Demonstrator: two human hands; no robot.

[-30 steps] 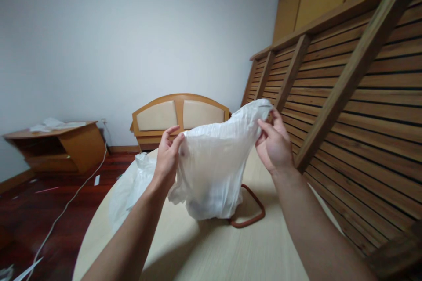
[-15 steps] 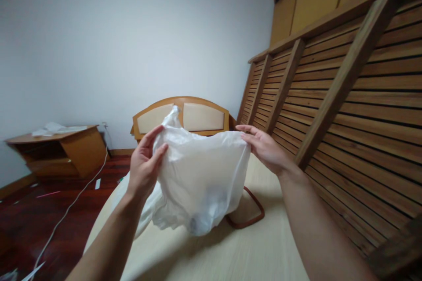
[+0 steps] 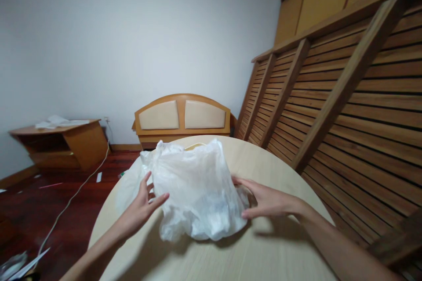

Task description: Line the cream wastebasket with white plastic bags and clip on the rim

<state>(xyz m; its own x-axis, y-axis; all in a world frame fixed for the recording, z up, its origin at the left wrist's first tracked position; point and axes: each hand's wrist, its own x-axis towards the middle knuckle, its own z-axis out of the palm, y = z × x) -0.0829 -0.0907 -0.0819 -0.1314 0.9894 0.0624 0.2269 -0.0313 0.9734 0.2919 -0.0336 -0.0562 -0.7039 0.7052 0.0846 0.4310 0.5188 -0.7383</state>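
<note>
Thumb and fingers of the left hand (image 3: 147,204) stand apart at the left side of the white plastic bag (image 3: 193,184); the right hand's (image 3: 262,197) spread about its lower right side. The bag rests on the round table (image 3: 263,254), apparently being steadied; handling it further likely calls for closing both grips. Something bluish shows dimly inside, unidentifiable.

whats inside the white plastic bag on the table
Through the white plastic bag, only a faint bluish-grey patch shows, low down. A yellowish edge peeks out at its top, inside or behind, I cannot tell. The cloudy plastic hides the rest.
</note>
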